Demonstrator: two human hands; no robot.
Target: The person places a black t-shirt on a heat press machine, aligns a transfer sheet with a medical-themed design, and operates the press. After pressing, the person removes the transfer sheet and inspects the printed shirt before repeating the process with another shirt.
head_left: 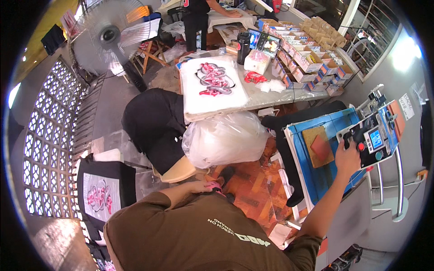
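Note:
My right hand (347, 159) is closed round the black handle (348, 138) of a heat press, beside its control box (374, 143) with a lit blue display and a red knob. Left of this hand lies the press's blue bed (296, 143). On it are a tan square pad (311, 133) and a smaller reddish-brown block (322, 147). My left hand (204, 186) is held in at my waist, fingers together against something pink (216, 185); whether it grips this is hidden.
A table ahead bears a white printed shirt (216, 86), a black bottle (243, 49) and stacked cardboard bins (312, 56). Nearer are a full plastic bag (226, 137) and a chair draped in black cloth (153, 128). A fan (108, 36) and black printed shirt (106, 189) stand left.

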